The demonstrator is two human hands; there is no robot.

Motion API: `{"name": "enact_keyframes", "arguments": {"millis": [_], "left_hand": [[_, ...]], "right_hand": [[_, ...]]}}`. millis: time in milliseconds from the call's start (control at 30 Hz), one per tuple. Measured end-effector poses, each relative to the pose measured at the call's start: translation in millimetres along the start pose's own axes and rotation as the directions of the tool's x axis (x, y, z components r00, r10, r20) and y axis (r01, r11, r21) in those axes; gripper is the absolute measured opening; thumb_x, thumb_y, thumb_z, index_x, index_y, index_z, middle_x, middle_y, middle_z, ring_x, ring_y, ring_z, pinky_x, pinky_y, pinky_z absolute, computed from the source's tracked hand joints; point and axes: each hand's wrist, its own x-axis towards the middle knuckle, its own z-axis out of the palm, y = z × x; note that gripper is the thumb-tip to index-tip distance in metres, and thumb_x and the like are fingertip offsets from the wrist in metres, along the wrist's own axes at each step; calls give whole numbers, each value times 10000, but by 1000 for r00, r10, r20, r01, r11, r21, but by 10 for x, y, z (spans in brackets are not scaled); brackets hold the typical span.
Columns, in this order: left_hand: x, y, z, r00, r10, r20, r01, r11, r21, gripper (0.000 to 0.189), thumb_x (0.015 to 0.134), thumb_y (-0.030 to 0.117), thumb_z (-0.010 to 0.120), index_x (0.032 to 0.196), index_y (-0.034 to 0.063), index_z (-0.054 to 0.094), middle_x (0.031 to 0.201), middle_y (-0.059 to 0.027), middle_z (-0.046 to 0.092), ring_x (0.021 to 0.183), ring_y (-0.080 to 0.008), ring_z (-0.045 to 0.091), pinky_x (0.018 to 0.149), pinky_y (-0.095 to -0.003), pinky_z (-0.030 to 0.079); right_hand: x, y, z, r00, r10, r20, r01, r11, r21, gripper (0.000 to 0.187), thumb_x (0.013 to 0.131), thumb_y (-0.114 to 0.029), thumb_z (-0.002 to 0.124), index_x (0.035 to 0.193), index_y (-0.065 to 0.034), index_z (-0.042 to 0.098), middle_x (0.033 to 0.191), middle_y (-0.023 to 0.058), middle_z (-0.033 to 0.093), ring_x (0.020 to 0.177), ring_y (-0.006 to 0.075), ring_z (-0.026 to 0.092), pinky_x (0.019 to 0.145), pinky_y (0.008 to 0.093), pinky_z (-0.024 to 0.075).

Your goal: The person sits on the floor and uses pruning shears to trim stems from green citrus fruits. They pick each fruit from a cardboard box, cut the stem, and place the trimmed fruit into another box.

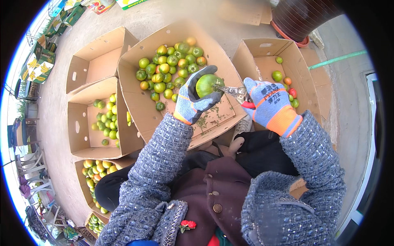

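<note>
Gloved in blue and dark grey, my left hand [195, 98] holds a large green tomato [205, 85] with its stem end turned to the right. My right hand [267, 100], in a matching glove with orange bands, grips pruning shears [236, 92] with red handles. The tips of the shears touch the tomato's stem end. Below both hands stands a large cardboard box [147, 118] holding many green and orange-tinged tomatoes [164, 68]. Bits of green trimmings [204, 121] lie on the near part of its floor.
At right, a cardboard box [267, 46] holds several green and red tomatoes [277, 76]. On the left stand a box with nothing in it [101, 66], a box of green tomatoes [89, 147], and a fuller one of yellowish tomatoes [98, 167]. A brown pot [303, 20] stands far right.
</note>
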Motion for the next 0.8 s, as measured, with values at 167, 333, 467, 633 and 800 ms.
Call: {"name": "enact_keyframes", "arguments": {"millis": [167, 333, 467, 633, 800], "left_hand": [[42, -144, -40, 999, -4, 44, 19, 945, -328, 592, 810, 275, 699, 1284, 9, 467, 1018, -55, 611, 952, -131, 592, 899, -315, 490], [27, -106, -47, 946, -275, 171, 311, 620, -721, 661, 874, 569, 528, 1321, 91, 430, 1067, -69, 625, 907, -166, 639, 902, -361, 514], [54, -152, -138, 937, -292, 190, 323, 527, -786, 663, 871, 617, 480, 1342, 154, 424, 1080, -78, 630, 836, -159, 656, 773, -323, 548], [76, -327, -272, 937, -231, 263, 339, 405, -849, 674, 864, 593, 506, 1374, 166, 399, 1052, -43, 629, 776, -126, 637, 669, -266, 504], [103, -313, -295, 943, -204, 262, 324, 385, -864, 685, 862, 580, 517, 1377, 146, 391, 1021, -37, 622, 800, -124, 626, 659, -262, 490]], "right_hand": [[108, -20, -181, 967, 247, -58, -170, 798, 578, 413, 754, -244, 734, 1038, -12, 545, 791, 122, 633, 714, 227, 629, 666, 339, 485], [213, 160, -43, 910, 308, -278, -36, 725, 687, 466, 741, -259, 749, 1076, -15, 536, 822, 120, 606, 683, 163, 575, 643, 317, 480], [206, 97, -47, 912, 239, -333, 21, 783, 621, 500, 722, -270, 757, 1083, -14, 526, 791, 107, 580, 663, 174, 562, 633, 317, 476], [211, 82, -80, 937, 220, -272, 3, 773, 634, 509, 714, -269, 761, 1090, -15, 528, 770, 107, 574, 648, 179, 556, 619, 320, 473], [195, -3, -230, 961, 186, -203, -26, 795, 606, 446, 715, -250, 759, 1037, -15, 558, 845, 163, 648, 777, 295, 645, 707, 360, 504]]}}
